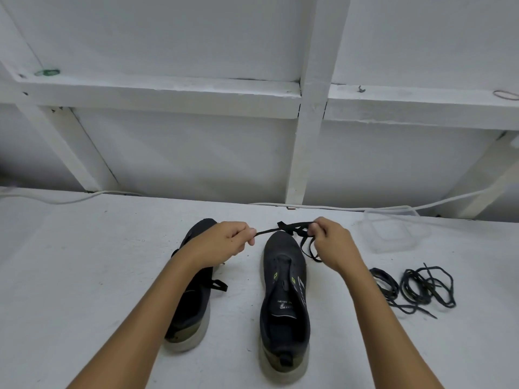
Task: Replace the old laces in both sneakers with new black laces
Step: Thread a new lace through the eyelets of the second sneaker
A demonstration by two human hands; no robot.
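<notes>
Head view: both hands, left [222, 242] and right [331, 242], pinch a flat black lace [283, 228] stretched above the right sneaker [285, 301]'s toe; the clear container [396, 234] far right looks empty, coiled laces [415, 287] nearer.

Plain workshop-like room, white painted timber-framed wall [309, 108], white worktop [84, 276], cable [309, 205] along its back edge

A clear plastic container [396, 231] sits near a white cable [323, 206]; both rest on the table [84, 262].
</notes>
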